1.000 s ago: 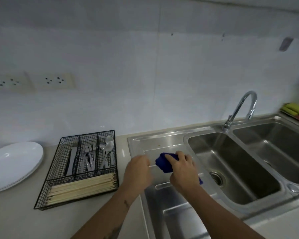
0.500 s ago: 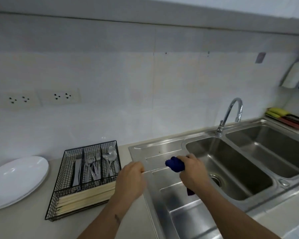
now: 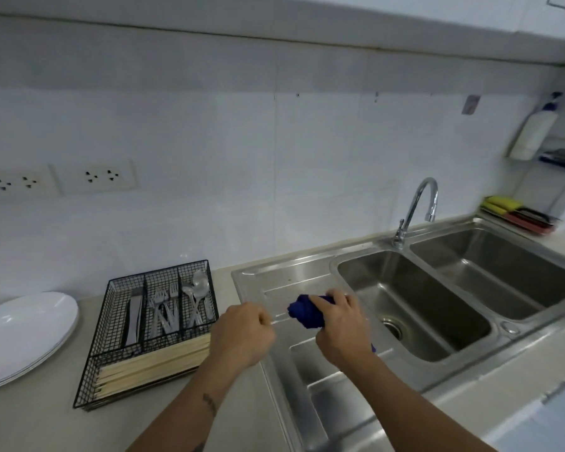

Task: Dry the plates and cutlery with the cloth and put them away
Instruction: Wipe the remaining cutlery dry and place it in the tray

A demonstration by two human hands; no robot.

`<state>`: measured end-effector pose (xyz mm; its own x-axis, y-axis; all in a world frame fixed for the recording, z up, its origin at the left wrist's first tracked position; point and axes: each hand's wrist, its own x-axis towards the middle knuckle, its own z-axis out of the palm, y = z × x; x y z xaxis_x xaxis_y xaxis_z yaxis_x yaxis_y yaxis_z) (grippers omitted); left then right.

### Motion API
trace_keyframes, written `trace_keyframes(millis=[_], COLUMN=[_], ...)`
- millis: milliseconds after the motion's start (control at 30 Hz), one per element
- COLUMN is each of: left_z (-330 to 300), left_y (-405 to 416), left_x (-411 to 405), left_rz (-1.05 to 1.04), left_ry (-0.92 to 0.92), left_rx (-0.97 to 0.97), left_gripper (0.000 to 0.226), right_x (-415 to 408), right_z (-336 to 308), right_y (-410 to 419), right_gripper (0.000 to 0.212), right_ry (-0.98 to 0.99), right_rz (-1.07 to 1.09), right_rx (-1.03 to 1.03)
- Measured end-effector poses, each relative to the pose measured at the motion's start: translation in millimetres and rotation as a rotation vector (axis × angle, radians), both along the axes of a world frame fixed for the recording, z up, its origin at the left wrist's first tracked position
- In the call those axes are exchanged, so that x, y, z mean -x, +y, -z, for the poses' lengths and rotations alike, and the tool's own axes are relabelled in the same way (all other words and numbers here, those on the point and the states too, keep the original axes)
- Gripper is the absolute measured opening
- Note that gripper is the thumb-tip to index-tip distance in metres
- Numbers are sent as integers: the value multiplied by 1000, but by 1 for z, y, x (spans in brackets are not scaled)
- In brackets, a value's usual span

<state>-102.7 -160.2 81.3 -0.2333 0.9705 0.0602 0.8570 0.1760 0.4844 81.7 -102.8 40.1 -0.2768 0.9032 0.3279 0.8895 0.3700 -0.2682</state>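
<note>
1. Two hands work over the sink drainboard [image 3: 307, 383]. R hand [image 3: 340, 327] has its fingers [image 3: 335, 296] curled round a bunched blue cloth [image 3: 305, 313], gripping it just above the steel.
2. L hand [image 3: 242, 334] sits just left of the cloth, fingers curled into a fist. A thin metal piece [image 3: 279, 319] runs from the fist to the cloth; prob cutlery, but too blurred to tell which kind.
3. Wire cutlery basket [image 3: 111, 324] stands on the table [image 3: 40, 419], left of the sink. Back compartments, L to R: knives [image 3: 134, 316], forks [image 3: 163, 313], spoons [image 3: 196, 296]. Front compartment holds chopsticks [image 3: 154, 365] lying crosswise.
4. White plates [image 3: 23, 331] are stacked at far left on the table, apart from the basket.
5. Sink has 2 basins; drain [image 3: 392, 328] shows in the nearer one. Tap [image 3: 416, 207] rises behind, between the basins.
6. Far right: yellow sponges [image 3: 499, 203] on a tray, white bottle [image 3: 534, 132] on a wall rack. Wall sockets [image 3: 98, 177] above the basket.
</note>
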Motion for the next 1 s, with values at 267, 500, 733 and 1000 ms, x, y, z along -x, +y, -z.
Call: trace_keyframes(millis=[267, 500, 733, 1000], left_z=[6, 33, 28, 9], left_y=[1, -7, 8, 28], left_x=[-2, -2, -10, -16], left_rz=[40, 14, -189, -452], left_ry=[-163, -377, -754, -1121], left_rx=[59, 165, 105, -56], left_gripper=[23, 14, 8, 18], right_x=[-2, -30, -4, 31], right_z=[-3, -26, -46, -22], right_y=[-10, -4, -7, -23], right_gripper=[70, 59, 49, 65], right_ry=[89, 480, 670, 367], right_rz=[-138, 135, 56, -97], right_rx=[-13, 296, 401, 266])
